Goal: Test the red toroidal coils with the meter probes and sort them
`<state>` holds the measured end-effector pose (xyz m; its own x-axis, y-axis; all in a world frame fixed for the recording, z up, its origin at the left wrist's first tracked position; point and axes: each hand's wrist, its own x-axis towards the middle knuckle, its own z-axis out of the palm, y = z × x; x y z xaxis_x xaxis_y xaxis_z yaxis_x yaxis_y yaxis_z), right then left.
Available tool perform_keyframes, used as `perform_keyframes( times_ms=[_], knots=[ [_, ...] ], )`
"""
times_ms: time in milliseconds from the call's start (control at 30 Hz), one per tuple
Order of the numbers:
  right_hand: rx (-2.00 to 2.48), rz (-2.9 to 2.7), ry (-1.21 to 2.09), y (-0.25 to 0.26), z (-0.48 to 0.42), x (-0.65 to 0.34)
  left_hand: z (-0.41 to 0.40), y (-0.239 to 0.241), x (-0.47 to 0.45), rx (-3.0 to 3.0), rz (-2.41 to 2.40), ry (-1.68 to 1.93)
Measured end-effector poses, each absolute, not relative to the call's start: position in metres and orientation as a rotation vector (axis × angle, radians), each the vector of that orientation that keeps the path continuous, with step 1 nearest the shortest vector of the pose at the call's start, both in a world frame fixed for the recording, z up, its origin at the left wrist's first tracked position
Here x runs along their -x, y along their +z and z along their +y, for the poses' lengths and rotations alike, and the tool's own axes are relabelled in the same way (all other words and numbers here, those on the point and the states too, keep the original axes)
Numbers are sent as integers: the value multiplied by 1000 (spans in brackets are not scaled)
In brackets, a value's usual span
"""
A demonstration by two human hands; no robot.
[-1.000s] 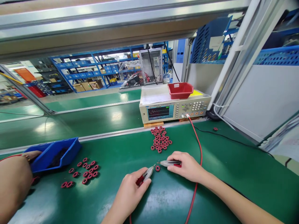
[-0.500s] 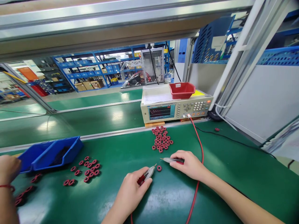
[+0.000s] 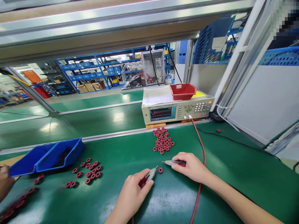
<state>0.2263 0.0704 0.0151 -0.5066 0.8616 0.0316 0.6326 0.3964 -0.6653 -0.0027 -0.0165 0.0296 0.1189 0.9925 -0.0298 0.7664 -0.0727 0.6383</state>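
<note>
My left hand (image 3: 133, 193) is closed on a red-handled test clip (image 3: 147, 177) whose tip points at a small red ring coil (image 3: 160, 170) on the green mat. My right hand (image 3: 190, 166) is closed on a second test probe (image 3: 174, 162), its tip just right of and above the coil. Red leads (image 3: 201, 149) run from the probes to a beige tester (image 3: 176, 110) with a waveform on its screen. A heap of several red coils (image 3: 163, 141) lies in front of the tester.
Blue bins (image 3: 46, 155) stand at the left beside several scattered red coils (image 3: 88, 172). Another person's hand (image 3: 6, 185) is at the far left edge. A red tray (image 3: 182, 91) sits on the tester. A single coil (image 3: 219, 130) lies at the right.
My right hand's probe has drawn slightly back from the coil. The other person's hand has pulled away from the blue bin toward the left edge, leaving more coils on the mat.
</note>
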Motion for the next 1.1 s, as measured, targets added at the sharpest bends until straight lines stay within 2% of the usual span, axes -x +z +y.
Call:
perform_keyframes(
  times_ms=[833,1100],
  knots=[
    [1267,-2273,850,17,69,-226,-17,32,2,-1908,1734,527],
    [1119,-2350,919,27,72,-238,-17,33,1,-1923,1735,530]
  ],
)
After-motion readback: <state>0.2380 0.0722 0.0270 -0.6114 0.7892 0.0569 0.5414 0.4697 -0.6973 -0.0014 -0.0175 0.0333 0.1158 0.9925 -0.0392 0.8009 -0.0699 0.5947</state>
